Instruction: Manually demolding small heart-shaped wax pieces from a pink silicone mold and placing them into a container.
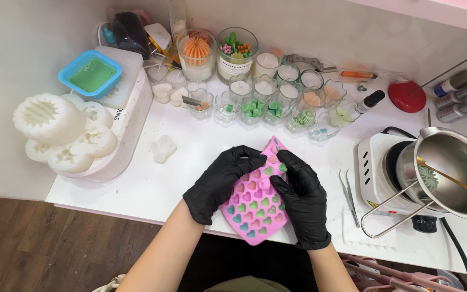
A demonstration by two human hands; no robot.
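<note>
While both your gloved hands grip the pink heart mould (255,208) at the tabletop (152,184) edge, left hand (220,181) bracing, right hand (301,197) apparently pinching a green piece, flex gently and press each cavity from beneath.

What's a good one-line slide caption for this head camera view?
Two black-gloved hands, left and right, flex a pink heart-cavity mould over a white table crowded with glass candle jars.

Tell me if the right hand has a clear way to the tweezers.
Probably yes: the tweezers lie on bare table just right of the right hand, with nothing between; but that hand is gripping the pink mould.
</note>
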